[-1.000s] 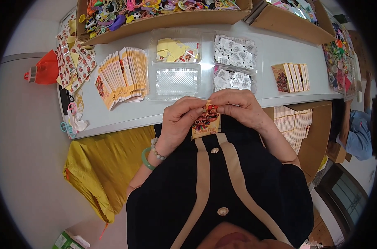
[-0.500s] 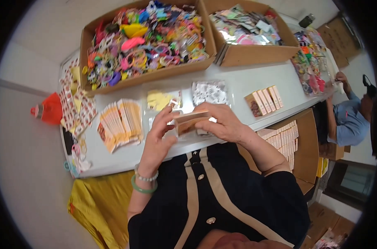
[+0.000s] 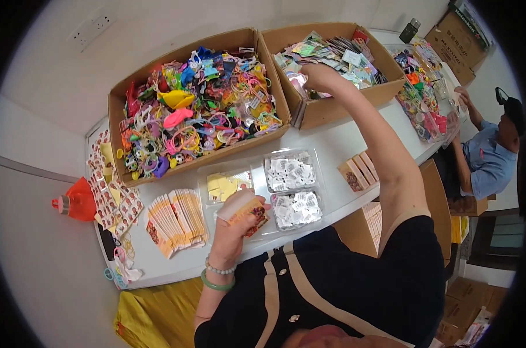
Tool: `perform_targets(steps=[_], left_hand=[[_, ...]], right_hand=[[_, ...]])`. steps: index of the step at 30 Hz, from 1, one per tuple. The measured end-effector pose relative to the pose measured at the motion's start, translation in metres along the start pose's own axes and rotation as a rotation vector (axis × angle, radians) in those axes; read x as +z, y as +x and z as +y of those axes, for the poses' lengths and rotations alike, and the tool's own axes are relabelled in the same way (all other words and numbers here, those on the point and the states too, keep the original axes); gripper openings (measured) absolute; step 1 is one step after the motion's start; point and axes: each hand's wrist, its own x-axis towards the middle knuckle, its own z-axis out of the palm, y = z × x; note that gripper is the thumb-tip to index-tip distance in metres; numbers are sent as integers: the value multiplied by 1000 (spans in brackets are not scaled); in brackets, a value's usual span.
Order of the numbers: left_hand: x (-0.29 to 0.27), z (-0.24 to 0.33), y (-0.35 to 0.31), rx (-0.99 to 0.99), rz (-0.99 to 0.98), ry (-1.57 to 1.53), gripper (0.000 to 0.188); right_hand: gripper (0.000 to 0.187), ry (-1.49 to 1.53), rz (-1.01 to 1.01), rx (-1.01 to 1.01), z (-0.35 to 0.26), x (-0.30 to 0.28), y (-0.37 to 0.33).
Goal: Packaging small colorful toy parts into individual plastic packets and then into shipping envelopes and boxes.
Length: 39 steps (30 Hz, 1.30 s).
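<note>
My left hand [image 3: 230, 233] is closed round a small printed carton [image 3: 249, 211] in white, orange and brown, held above the front of the table. Stretched far out, my right hand [image 3: 321, 79] reaches into the right cardboard box [image 3: 351, 103], among flat, shiny small packets [image 3: 326, 53]. Its fingers are largely hidden, so their grip does not show. Close to the left hand lies a clear plastic tray [image 3: 318, 174] with yellow pieces [image 3: 225, 187] and two heaps of small white printed packets [image 3: 289, 171]. A fanned row of flat cartons [image 3: 177, 221] lies left of the tray.
A larger cardboard box [image 3: 210, 151] of colourful trinkets stands at the back left. Filled cartons [image 3: 360, 170] stand on the right, above an open box [image 3: 355, 232] below the table edge. A co-worker in a blue shirt [image 3: 490, 156] sits at the far right.
My right hand has left the carton and reached out to the back right box. The left hand keeps the carton, now tilted. The whole view has shifted.
</note>
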Motion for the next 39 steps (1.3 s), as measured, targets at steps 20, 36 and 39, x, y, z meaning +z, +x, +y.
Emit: perform_targets(steps=[20,36,39], left_hand=[[-13,-7,-2,-7,87,-168,51],[-5,-10,-20,-6,167,69,50],[-2,-14,-23,-29,142,111,43]], right_hand=[[15,114,497,114,30,0,1],[11,1107,234,-422,-87,-32,-156],[21,689,327,-828,-131,-25,-188]])
